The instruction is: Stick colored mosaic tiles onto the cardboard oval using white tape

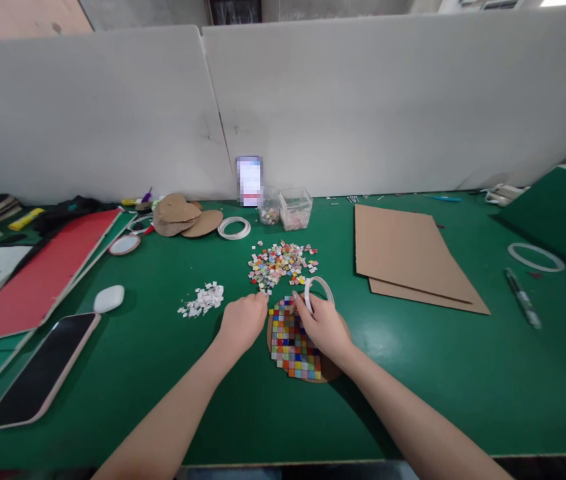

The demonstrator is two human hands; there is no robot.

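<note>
A round cardboard disc [330, 372] lies in front of me, much of it covered with rows of small coloured mosaic tiles [295, 347]. My right hand [327, 330] is over the disc's right side, its fingers closed around a narrow white roll of tape [323, 287] that stands on edge. Its thumb and fingertip come down at the upper rows of tiles. Just left of the disc, my left hand [245, 321] is closed with fingertips pinched; what they hold, if anything, is too small to name. Beyond both hands spreads a heap of loose coloured tiles [283, 263].
White paper scraps [203, 299] lie left of my left hand. Behind the tile heap stand clear plastic boxes [296, 210] and a propped phone [249, 181]. Cardboard sheets [403, 250] lie right, cardboard discs [175, 215] back left. A dark-screened phone [43, 370] rests front left.
</note>
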